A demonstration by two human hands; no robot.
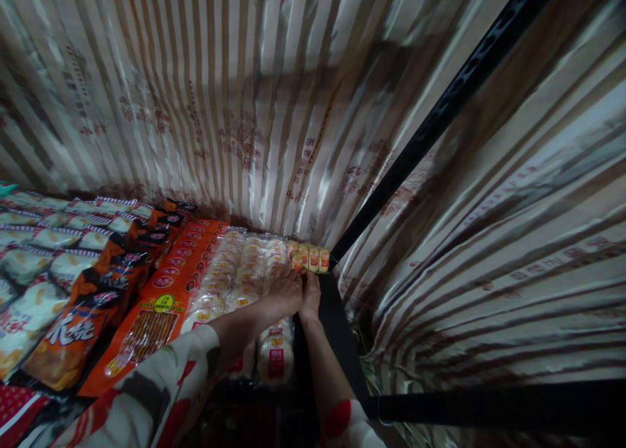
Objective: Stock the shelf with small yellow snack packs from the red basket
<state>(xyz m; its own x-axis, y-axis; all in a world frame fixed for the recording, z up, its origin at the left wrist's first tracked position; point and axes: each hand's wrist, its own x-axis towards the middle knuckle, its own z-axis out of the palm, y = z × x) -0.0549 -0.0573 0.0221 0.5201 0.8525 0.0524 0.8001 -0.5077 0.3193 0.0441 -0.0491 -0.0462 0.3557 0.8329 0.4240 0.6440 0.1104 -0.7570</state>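
Rice-cracker packs (244, 272) lie in rows on the shelf, clear wrappers with pale round discs showing through, just right of the orange snack bags (166, 285). I have both hands at the far end of the rightmost row, next to the black shelf post (440, 115). My left hand (283, 295) lies flat across the pack tops, fingers spread a little. My right hand (311, 295) is curled at the edge beside it, close to some small yellow packets (309, 257); I cannot tell whether it grips a pack or only presses.

My worry is the right edge. The row sits hard against the black shelf rim (337, 330), and the slick film could let a pack slide off into the gap beside the post if I push sideways. Leaning on the tops could crack the brittle discs.

Glossy striped sheeting (235, 96) hangs crumpled behind and to the right of the post. More crinkly bags (73, 317), dark orange and white, lie left of the orange ones.
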